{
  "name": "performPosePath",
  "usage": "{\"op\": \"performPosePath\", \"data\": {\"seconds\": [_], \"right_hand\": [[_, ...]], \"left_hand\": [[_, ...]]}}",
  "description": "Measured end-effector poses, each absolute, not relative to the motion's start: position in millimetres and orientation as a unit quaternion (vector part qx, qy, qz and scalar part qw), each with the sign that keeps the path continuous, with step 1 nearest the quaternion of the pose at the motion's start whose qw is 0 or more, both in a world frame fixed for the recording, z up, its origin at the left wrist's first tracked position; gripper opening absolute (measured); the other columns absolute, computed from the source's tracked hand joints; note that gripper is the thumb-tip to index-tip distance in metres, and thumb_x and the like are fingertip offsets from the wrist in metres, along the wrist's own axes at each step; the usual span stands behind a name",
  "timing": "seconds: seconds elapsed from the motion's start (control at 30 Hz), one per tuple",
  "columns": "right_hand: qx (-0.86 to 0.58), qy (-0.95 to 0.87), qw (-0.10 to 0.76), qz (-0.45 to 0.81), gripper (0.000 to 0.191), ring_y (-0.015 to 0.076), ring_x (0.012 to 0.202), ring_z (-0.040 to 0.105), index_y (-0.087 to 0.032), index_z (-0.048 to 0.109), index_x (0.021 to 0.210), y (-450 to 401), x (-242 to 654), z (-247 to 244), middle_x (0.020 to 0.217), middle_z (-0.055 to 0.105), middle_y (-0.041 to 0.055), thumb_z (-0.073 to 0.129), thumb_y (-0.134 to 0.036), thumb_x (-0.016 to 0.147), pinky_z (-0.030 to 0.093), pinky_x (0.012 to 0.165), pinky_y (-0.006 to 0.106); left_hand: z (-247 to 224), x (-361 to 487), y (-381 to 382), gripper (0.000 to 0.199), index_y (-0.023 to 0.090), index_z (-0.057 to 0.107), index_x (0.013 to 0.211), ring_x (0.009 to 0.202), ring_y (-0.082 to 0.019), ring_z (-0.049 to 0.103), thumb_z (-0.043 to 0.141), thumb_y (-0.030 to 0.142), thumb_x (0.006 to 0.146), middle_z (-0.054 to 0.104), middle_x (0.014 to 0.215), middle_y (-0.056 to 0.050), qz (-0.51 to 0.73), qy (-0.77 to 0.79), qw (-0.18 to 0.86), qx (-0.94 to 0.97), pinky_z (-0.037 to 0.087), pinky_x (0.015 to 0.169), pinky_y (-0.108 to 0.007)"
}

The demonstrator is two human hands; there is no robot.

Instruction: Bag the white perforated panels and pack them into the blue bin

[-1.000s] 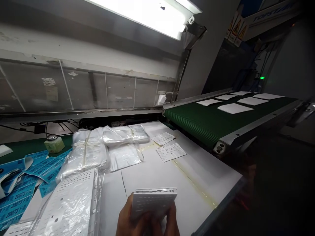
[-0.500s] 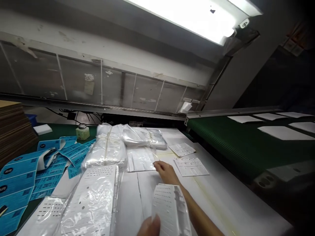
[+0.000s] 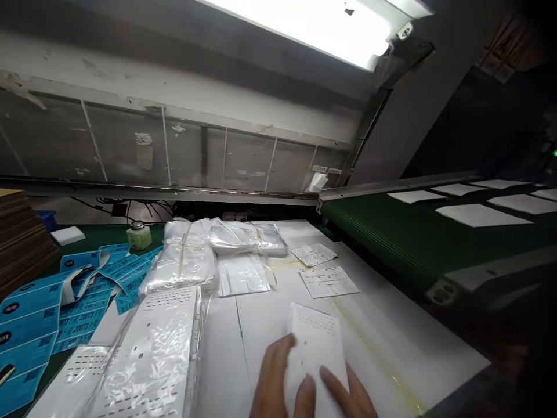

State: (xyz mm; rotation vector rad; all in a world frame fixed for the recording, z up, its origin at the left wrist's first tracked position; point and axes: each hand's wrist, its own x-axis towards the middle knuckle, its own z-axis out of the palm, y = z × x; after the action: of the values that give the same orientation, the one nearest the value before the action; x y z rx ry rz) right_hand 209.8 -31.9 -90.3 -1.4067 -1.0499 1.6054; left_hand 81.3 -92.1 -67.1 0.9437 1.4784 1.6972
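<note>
Clearly, both your hands, left [image 3: 285, 371] and right [image 3: 346, 386], have fingers parted against the white perforated panel [image 3: 317, 354] near six o'clock on the bench [image 3: 221, 348]; whether they grip it, you cannot tell. Beyond lie two printed cards [image 3: 329, 281], bagged panels [image 3: 152, 348] toward eight, the green conveyor [image 3: 383, 232] toward two.

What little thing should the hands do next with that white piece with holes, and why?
Maybe gently squeeze inward to steady the white piece, because the left hand and right hand are at its opposite long sides.
</note>
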Motion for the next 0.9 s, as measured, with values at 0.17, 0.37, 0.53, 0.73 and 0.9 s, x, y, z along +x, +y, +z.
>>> {"op": "performPosePath", "data": {"seconds": [0.17,0.37,0.53,0.73,0.9], "right_hand": [[-0.566,-0.403,0.415,0.588,0.072,0.0336,0.092,0.065,-0.020,0.049,0.120,-27.4,209.8,-96.4,0.100,0.070,0.0088,0.068,-0.058,0.062,0.053,0.074,0.043],[-0.558,-0.376,0.470,0.571,0.068,0.0326,0.095,0.064,-0.018,0.051,0.114,-26.3,215.2,-113.7,0.100,0.070,0.0099,0.069,-0.058,0.061,0.052,0.080,0.042],[-0.546,-0.376,0.494,0.563,0.070,0.0331,0.098,0.062,-0.019,0.049,0.114,-16.7,214.5,-127.0,0.102,0.069,0.0103,0.067,-0.059,0.060,0.051,0.081,0.042],[-0.553,-0.396,0.484,0.551,0.069,0.0327,0.100,0.062,-0.020,0.048,0.113,-12.4,215.4,-135.1,0.102,0.069,0.0103,0.066,-0.061,0.061,0.050,0.085,0.040],[-0.581,-0.392,0.461,0.544,0.073,0.0344,0.095,0.063,-0.020,0.048,0.115,-13.5,214.4,-131.5,0.103,0.068,0.0112,0.065,-0.064,0.059,0.051,0.080,0.043]], "left_hand": [[-0.5,20.7,-1.2,0.032,0.012,0.067,0.093,0.081,-0.022,0.062,0.040,0.029,0.091,0.068,0.088,-0.012,0.259,0.689,0.250,0.629,0.046,0.072,-0.032],[-46.6,-46.5,91.5,0.026,0.015,0.057,0.106,0.090,-0.018,0.060,0.054,0.032,0.087,0.060,0.106,-0.006,0.044,0.733,0.208,0.645,0.051,0.078,-0.038],[-88.8,-60.6,104.6,0.029,0.014,0.056,0.107,0.088,-0.018,0.060,0.053,0.035,0.087,0.060,0.104,-0.006,-0.011,0.729,0.174,0.662,0.051,0.076,-0.038],[-106.7,-75.1,106.5,0.027,0.014,0.057,0.105,0.086,-0.017,0.060,0.051,0.035,0.089,0.061,0.101,-0.006,0.013,0.719,0.150,0.679,0.051,0.076,-0.037],[-106.3,-77.8,102.8,0.029,0.014,0.057,0.104,0.086,-0.017,0.060,0.051,0.037,0.088,0.061,0.099,-0.005,0.029,0.702,0.152,0.695,0.050,0.076,-0.037]]}}
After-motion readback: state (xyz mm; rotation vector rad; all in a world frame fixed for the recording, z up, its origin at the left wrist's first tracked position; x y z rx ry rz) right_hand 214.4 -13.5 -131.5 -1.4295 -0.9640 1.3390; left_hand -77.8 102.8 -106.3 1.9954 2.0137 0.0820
